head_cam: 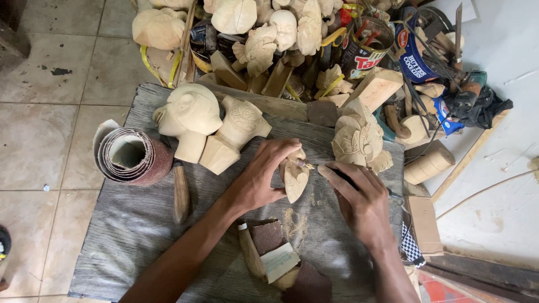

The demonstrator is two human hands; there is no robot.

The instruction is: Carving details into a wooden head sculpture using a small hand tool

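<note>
Head view: the left hand [259, 178] is clamped around a small pale carving [294, 178] at the middle of the grey desk [140, 224], holding it on edge. The right hand [362, 202] is closed on a thin tool [307, 165] whose tip touches the carving's far edge. This looks like fine detail cutting; sawdust [293, 221] lies just near of the piece. The next stroke calls for a steady grip and short, controlled pressure, since the left fingers sit close to the tip.

Far left on the desk stand a carved head [188, 118] and a carved bust [236, 132], a sandpaper roll [132, 157] left of them. A flower carving [356, 140] stands just beyond the right hand and crowds it. Sandpaper scraps [275, 252] lie near, between the forearms.
</note>
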